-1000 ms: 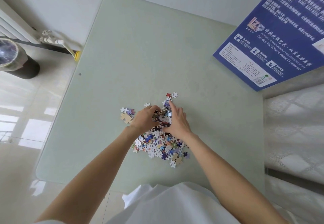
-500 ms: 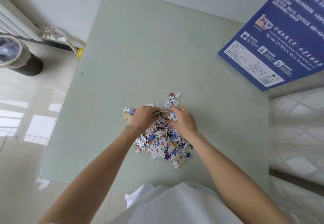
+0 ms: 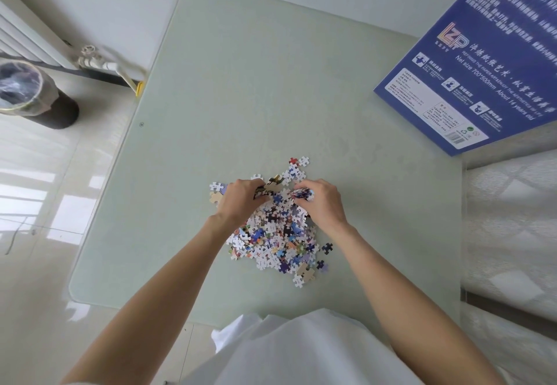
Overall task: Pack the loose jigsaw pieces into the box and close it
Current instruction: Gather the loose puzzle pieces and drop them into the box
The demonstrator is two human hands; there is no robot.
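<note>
While both hands work at the far edge of the jigsaw pile (image 3: 275, 235), the main risk is spillage. Left hand (image 3: 241, 199) has its fingers curled around a small clump of pieces (image 3: 269, 188), some of them tan-backed and sticking out past the fingertips. Right hand (image 3: 324, 203) pinches a smaller bunch (image 3: 302, 194) between thumb and fingers. Neither grip fully encloses its load, so I judge loose pieces could slip out during any carry.

Risk 2: the box (image 3: 479, 77) lies at the far right, well apart from the pile, partly out of view, with only a blue printed face showing. Cannot tell whether this is lid or base, or whether it is open. A long transfer over bare table (image 3: 271, 83) gives dropped pieces room to scatter; those falling near the right edge could go off it.

Risk 3: outliers. A few pieces (image 3: 298, 166) sit just beyond the hands on the far side, several more (image 3: 216, 191) lie left of the left hand, and dark ones (image 3: 327, 247) lie at the near right of the pile. Handful-by-handful lifting may leave these behind.

Position relative to grip: the bulk of the pile lies nearer than both hands, between the wrists, touching the heels of both hands. Held clumps sit at its far margin.
</note>
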